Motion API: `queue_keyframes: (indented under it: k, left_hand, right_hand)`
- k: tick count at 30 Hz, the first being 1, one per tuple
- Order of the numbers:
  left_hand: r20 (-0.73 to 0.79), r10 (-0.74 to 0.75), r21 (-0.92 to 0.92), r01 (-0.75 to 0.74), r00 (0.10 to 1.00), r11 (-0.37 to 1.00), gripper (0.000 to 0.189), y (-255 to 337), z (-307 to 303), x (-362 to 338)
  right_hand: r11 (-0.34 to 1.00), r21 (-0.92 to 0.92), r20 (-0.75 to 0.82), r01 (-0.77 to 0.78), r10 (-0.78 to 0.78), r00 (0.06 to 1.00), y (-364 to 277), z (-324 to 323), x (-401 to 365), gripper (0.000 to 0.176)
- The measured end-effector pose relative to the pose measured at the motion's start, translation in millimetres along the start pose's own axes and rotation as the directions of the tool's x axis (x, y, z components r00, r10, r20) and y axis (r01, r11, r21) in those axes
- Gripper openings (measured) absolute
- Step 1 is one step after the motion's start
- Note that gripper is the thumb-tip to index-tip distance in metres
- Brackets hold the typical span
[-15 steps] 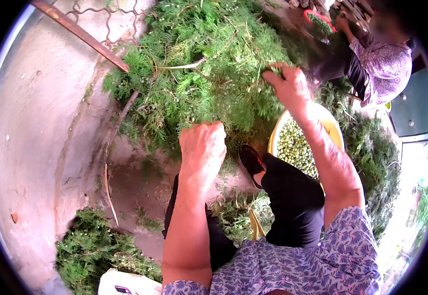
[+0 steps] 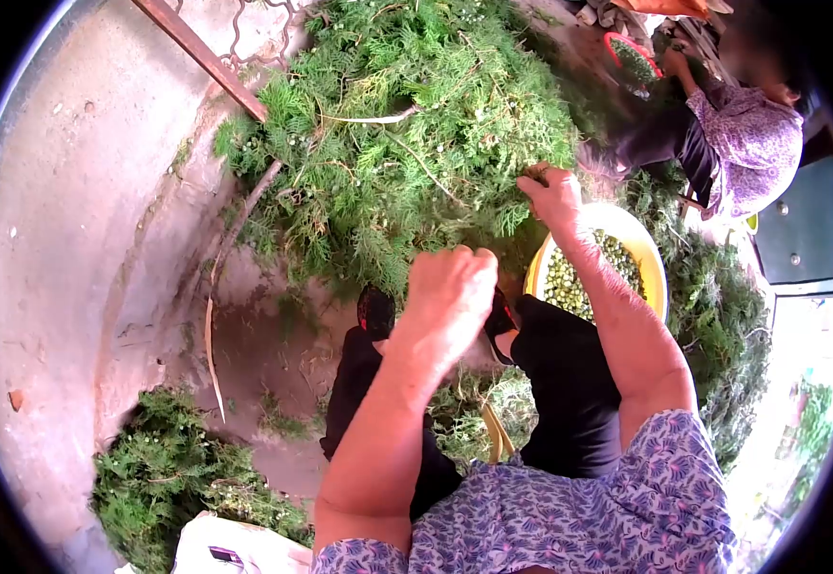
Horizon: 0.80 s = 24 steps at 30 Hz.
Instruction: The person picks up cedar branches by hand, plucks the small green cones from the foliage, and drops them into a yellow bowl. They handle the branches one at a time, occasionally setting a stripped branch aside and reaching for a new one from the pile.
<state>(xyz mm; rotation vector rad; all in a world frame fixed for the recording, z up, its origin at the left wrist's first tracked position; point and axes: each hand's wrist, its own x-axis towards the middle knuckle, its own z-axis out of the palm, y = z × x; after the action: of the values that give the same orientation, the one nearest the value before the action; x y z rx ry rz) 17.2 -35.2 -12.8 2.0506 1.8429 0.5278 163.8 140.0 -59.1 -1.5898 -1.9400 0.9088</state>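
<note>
One closed left hand hovers by the green branches, grip hidden; right hand pinches at their edge, forearm over yellow basin of berries.

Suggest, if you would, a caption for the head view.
Left hand and right hand at the edge of leafy green branches, beside a yellow tub of green berries.

Yellow tub is kinda tight: right forearm crosses over it, knee crowds its near side, but there's open room either side of the forearm.
</note>
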Motion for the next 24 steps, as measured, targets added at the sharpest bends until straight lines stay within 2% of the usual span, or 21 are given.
queue_keyframes:
  k: [2, 4, 5, 6, 7, 8, 9, 10, 12, 13, 14, 15, 18, 19, 20, 22, 23, 24]
  left_hand:
    - [0.078, 0.017, 0.091, -0.024, 0.997, 0.996, 0.020, 16, -6, -4]
    - [0.072, 0.029, 0.093, -0.036, 0.997, 0.995, 0.029, 26, -11, -15]
    - [0.146, 0.031, 0.036, -0.037, 0.989, 0.999, 0.037, 27, -15, -17]
    - [0.271, -0.010, 0.077, -0.011, 0.963, 0.997, 0.036, 30, -21, -11]
    - [0.296, -0.020, 0.077, -0.002, 0.955, 0.997, 0.034, 31, -22, -9]
    - [0.321, -0.033, 0.080, 0.008, 0.946, 0.997, 0.032, 29, -21, -12]
    - [0.205, 0.017, 0.104, -0.039, 0.979, 0.994, 0.030, 27, -21, -19]
    - [0.081, 0.070, 0.064, -0.075, 0.994, 0.995, 0.032, 21, -19, -26]
    - [0.068, 0.056, 0.132, -0.065, 0.996, 0.989, 0.016, 15, -12, -27]
    - [0.084, 0.050, 0.137, -0.061, 0.995, 0.989, 0.022, 13, -12, -31]
    - [0.103, 0.045, 0.141, -0.059, 0.994, 0.988, 0.027, 12, -15, -34]
    - [0.144, 0.027, 0.084, -0.039, 0.989, 0.996, 0.035, 12, -19, -36]
    - [0.116, 0.025, 0.039, -0.029, 0.993, 0.999, 0.036, 11, -15, -41]
    - [0.099, 0.030, 0.021, -0.033, 0.995, 0.999, 0.036, 11, -14, -43]
    - [0.110, 0.017, 0.026, -0.020, 0.994, 0.999, 0.036, 11, -14, -44]
    - [0.170, 0.003, 0.099, -0.021, 0.985, 0.995, 0.037, 13, -18, -44]
    - [0.235, -0.056, 0.075, 0.039, 0.970, 0.996, 0.044, 19, -23, -43]
    - [0.241, -0.055, 0.071, 0.039, 0.969, 0.997, 0.044, 17, -22, -43]
  right_hand:
    - [0.997, -0.045, 0.088, 0.060, -0.056, 0.995, -6, 11, -3, 0.026]
    - [0.942, -0.022, 0.175, 0.335, -0.327, 0.929, 12, 43, -8, 0.032]
    - [0.974, -0.006, 0.376, 0.228, -0.209, 0.903, 14, 50, -14, 0.030]
    - [0.993, -0.012, 0.563, 0.116, -0.089, 0.822, 2, 54, -21, 0.028]
    - [0.994, -0.012, 0.568, 0.111, -0.085, 0.819, 7, 62, -14, 0.028]
    - [0.987, -0.063, 0.648, 0.148, -0.072, 0.758, 15, 76, -2, 0.025]
    - [0.976, -0.108, 0.723, 0.189, -0.053, 0.688, 24, 92, 8, 0.022]
    - [0.977, -0.096, 0.731, 0.190, -0.060, 0.680, 38, 109, 17, 0.022]
    - [0.971, -0.107, 0.580, 0.213, -0.113, 0.807, 72, 145, 46, 0.019]
    - [0.888, -0.222, 0.433, 0.403, -0.281, 0.856, 82, 162, 54, 0.018]
    - [0.931, -0.264, 0.395, 0.252, -0.134, 0.909, 94, 177, 64, 0.019]
    - [0.948, -0.247, 0.353, 0.201, -0.105, 0.930, 102, 187, 71, 0.019]
    - [0.970, -0.232, 0.206, 0.066, -0.017, 0.978, 125, 219, 89, 0.025]
    - [0.949, -0.303, 0.209, 0.091, -0.028, 0.978, 139, 231, 97, 0.043]
    - [0.929, -0.356, 0.264, 0.100, -0.003, 0.964, 154, 239, 104, 0.051]
    - [0.956, -0.292, 0.312, -0.031, 0.126, 0.942, 144, 241, 103, 0.059]
    - [0.958, -0.272, 0.224, 0.089, -0.027, 0.974, 157, 252, 98, 0.052]
    - [0.958, -0.273, 0.225, 0.083, -0.020, 0.974, 154, 251, 99, 0.052]
